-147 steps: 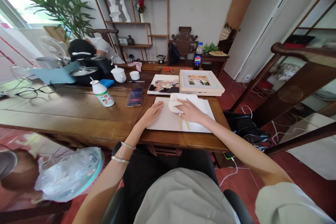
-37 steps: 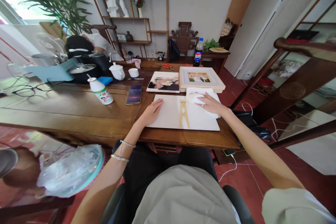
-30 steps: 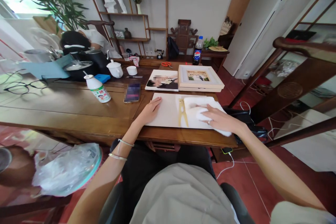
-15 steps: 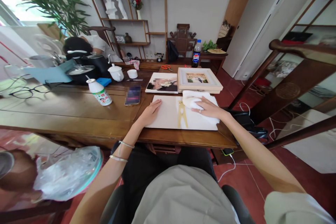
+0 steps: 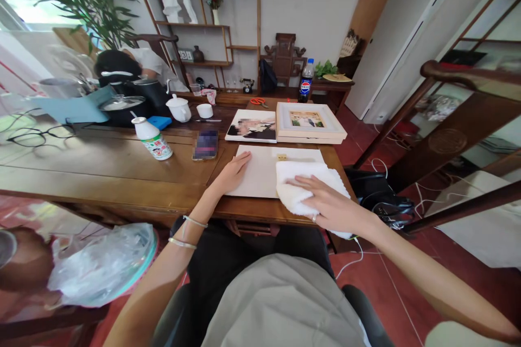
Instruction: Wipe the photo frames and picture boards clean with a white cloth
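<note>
Flat on the wooden table (image 5: 163,181) lies a pale rectangular board (image 5: 258,171) that looks like the back of a picture frame. My left hand (image 5: 235,172) rests on its left edge, fingers stretched out. My right hand (image 5: 331,203) presses a white fluffy towel (image 5: 288,173) onto the board's right part, and the cloth hangs past the table's front edge. Only the top end of a yellowish stand piece (image 5: 281,157) shows; the towel hides the rest. Just behind the board are a photo print panel (image 5: 254,126) and a white framed photo (image 5: 311,123).
Left of the board are a phone (image 5: 205,145), a white drink bottle (image 5: 152,138), a teapot (image 5: 178,108) and a cup (image 5: 204,111). Orange-handled scissors (image 5: 259,101) and a cola bottle (image 5: 306,81) stand farther back. Another person (image 5: 148,62) is at the far left.
My right hand has drawn the towel down the board toward me, covering most of the yellowish stand piece. The left hand stays in place on the board.
</note>
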A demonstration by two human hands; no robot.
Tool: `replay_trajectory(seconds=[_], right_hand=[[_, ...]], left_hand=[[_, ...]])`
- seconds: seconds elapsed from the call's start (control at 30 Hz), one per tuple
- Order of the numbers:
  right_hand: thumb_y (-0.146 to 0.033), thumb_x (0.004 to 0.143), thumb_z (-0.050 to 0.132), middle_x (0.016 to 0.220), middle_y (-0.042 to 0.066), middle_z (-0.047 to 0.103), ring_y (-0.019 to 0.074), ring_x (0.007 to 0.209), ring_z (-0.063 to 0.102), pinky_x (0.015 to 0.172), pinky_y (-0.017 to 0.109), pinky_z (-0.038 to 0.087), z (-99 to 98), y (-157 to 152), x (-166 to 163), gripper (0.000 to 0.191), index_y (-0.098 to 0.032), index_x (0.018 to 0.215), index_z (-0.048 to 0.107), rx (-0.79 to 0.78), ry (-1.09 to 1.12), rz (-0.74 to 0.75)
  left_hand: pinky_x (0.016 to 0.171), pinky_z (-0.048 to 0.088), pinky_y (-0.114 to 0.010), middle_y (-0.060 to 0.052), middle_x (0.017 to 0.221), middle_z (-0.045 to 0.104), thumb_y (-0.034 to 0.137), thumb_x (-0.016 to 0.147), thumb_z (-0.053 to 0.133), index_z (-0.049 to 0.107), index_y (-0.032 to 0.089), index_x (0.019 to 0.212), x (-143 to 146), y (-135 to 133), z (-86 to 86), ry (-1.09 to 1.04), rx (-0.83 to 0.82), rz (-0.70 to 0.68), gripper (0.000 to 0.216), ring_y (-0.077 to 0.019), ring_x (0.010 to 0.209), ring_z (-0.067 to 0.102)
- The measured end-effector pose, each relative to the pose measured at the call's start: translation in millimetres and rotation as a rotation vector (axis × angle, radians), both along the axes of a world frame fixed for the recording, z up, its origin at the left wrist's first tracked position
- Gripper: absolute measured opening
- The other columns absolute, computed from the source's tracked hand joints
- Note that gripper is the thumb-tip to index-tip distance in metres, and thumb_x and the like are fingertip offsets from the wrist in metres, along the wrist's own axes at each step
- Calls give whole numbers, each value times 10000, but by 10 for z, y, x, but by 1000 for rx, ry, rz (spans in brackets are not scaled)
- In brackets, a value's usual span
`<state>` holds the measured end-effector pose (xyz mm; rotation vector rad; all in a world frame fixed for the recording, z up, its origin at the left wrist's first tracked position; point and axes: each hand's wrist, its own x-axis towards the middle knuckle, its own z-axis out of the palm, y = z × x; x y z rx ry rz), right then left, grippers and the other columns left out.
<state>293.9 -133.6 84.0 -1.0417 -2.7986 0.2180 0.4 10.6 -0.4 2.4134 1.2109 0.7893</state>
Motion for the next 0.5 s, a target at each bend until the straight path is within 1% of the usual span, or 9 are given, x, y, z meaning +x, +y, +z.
replay_trajectory(seconds=[0.07,0.13,0.2,0.27,0.33,0.4,0.43,0.5], right_hand=[[-83,785,539,1536,103,345,263,1434,237,1168,485,199,-29,163,13,221,-170,913,696,5,27,-7],[-164,861,527,1498,122,405,270,1426,259,1157,493,218,-73,422,16,186,-170,940,695,17,34,-40],[-266,920,499,1455,140,460,284,1416,279,1149,509,223,-118,715,2,228,-167,991,692,37,24,-77],[-357,950,463,1424,153,495,295,1409,293,1137,517,236,-155,984,-22,316,-161,1072,678,56,6,-124],[-397,965,425,1405,158,514,298,1407,295,1128,521,247,-177,1175,-48,384,-155,1160,650,60,-6,-176],[-358,970,406,1396,157,523,294,1415,282,1126,532,237,-186,1248,-70,385,-153,1205,632,56,-16,-206],[-316,965,408,1402,156,518,290,1420,271,1126,542,228,-186,1232,-81,368,-155,1205,634,57,-21,-209],[-211,920,440,1436,151,481,288,1428,250,1120,571,212,-180,1092,-110,335,-167,1173,656,70,-37,-189]], left_hand=[[1184,221,-436,-133,1471,452,309,953,272,495,110,1365,1,4,-4,-1,-2,2,508,-224,1405,359],[1184,217,-438,-129,1470,455,300,950,274,494,119,1366,1,9,-12,-5,-6,7,504,-219,1405,359],[1183,217,-441,-119,1473,452,297,948,280,491,136,1369,-2,13,-20,-13,-8,9,498,-214,1405,359],[1181,221,-444,-107,1477,450,301,949,286,490,157,1371,-7,15,-24,-22,-9,7,491,-212,1404,361],[1179,226,-444,-110,1477,449,306,949,289,492,155,1370,-11,14,-25,-26,-8,3,492,-215,1403,362],[1180,228,-437,-125,1473,452,314,949,290,496,135,1367,-11,12,-24,-26,-5,1,499,-221,1403,364],[1180,228,-435,-129,1470,454,317,949,289,498,128,1365,-9,11,-24,-26,-4,2,502,-222,1402,364],[1181,225,-436,-125,1467,460,319,950,283,499,133,1364,-4,7,-23,-26,-4,5,502,-219,1401,366]])
